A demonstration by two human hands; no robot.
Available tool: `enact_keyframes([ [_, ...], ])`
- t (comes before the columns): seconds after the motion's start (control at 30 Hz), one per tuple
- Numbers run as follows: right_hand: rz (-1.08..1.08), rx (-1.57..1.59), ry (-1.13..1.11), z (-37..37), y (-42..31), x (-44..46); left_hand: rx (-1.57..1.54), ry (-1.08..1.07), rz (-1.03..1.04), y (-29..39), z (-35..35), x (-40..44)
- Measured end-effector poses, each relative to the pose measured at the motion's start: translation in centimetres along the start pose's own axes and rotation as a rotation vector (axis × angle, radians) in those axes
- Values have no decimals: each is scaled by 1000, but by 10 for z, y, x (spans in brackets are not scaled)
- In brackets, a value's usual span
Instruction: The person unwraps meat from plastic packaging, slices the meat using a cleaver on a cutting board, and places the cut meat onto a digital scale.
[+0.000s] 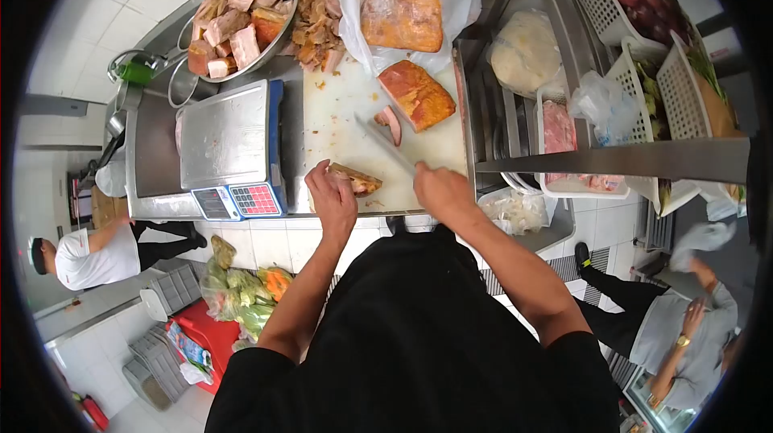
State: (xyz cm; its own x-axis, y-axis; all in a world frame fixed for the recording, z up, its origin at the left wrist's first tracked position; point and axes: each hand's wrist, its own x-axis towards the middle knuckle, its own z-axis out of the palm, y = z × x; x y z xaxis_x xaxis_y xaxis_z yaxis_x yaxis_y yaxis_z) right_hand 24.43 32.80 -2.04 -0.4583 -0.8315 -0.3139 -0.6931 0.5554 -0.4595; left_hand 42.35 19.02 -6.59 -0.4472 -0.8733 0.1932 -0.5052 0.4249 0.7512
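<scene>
My right hand (444, 193) is closed round the handle of a knife (385, 146), whose blade points up and left over the white cutting board (326, 123). At the board's near edge my left hand (332, 195) rests on a browned piece of meat (357, 180), fingers bent over its left end. A small slice (390, 125) lies beside the blade. Just right of it sits a larger block of cooked meat (417, 95). Farther back, another big slab (402, 12) lies in a clear plastic bag, with shredded meat (319, 26) to its left.
A scale (226, 139) stands left of the board, below a metal bowl (291, 28) of meat chunks. Trays and baskets (683, 99) line the right. One person (88, 256) is at far left, another (680, 328) at lower right. Bagged vegetables (250, 296) sit below.
</scene>
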Motion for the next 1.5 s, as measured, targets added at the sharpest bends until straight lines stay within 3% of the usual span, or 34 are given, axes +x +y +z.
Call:
enact_keyframes([
  [0.03, 7, 4, 9, -11, 1, 1, -2, -6, 10, 2, 2, 4],
  [0.13, 102, 148, 241, -36, 7, 5, 205, 2, 330, 4, 10, 41],
  [0.17, 97, 148, 246, -40, 12, 1, 206, 8, 334, 5, 12, 58],
  [0.23, 147, 280, 345, -55, 15, -14, 261, -607, 160, 9, 10, 89],
  [0.27, 190, 304, 318, -58, 19, -23, 178, -711, 214, 8, 8, 98],
  [0.3, 184, 305, 326, -56, 25, -33, 180, -704, 221, 12, 1, 99],
  [0.4, 211, 404, 369, -31, 48, -61, 392, -777, 600, 14, -16, 93],
  [0.5, 269, 560, 385, -6, 63, -77, 405, -814, 555, 7, -12, 86],
  [0.63, 300, 593, 400, 16, 78, -95, 303, -591, 396, 33, -42, 74],
  [0.7, 441, 754, 332, 6, 73, -108, 346, -348, 242, 32, -71, 85],
  [0.73, 437, 758, 332, 9, 76, -110, 212, -168, 247, 20, -84, 97],
  [0.77, 435, 771, 342, 12, 81, -113, 270, -49, 170, 18, -103, 112],
  [0.87, 431, 787, 341, 18, 89, -114, 333, 44, -83, -11, -149, 146],
  [0.9, 444, 794, 335, 16, 88, -113, 331, 47, -81, -15, -153, 148],
  [0.97, 435, 783, 344, 13, 88, -114, 729, 91, -146, -21, -149, 147],
  [1.0, 428, 773, 347, 11, 86, -113, 753, 223, 15, -15, -139, 139],
  [1.03, 438, 770, 357, 10, 85, -113, 744, 215, 23, 1, -127, 139],
  [1.1, 436, 788, 368, 10, 84, -110, 537, -182, 433, 30, -101, 130],
  [1.17, 422, 810, 376, 7, 79, -108, 368, -450, 628, 37, -51, 117],
  [1.23, 410, 769, 355, 8, 80, -107, 424, -589, 711, 41, 1, 110],
  [1.43, 391, 800, 366, 6, 74, -115, 525, -698, 719, 43, 66, 126],
  [1.5, 413, 822, 391, 10, 78, -119, 671, -783, 585, 50, 65, 124],
])
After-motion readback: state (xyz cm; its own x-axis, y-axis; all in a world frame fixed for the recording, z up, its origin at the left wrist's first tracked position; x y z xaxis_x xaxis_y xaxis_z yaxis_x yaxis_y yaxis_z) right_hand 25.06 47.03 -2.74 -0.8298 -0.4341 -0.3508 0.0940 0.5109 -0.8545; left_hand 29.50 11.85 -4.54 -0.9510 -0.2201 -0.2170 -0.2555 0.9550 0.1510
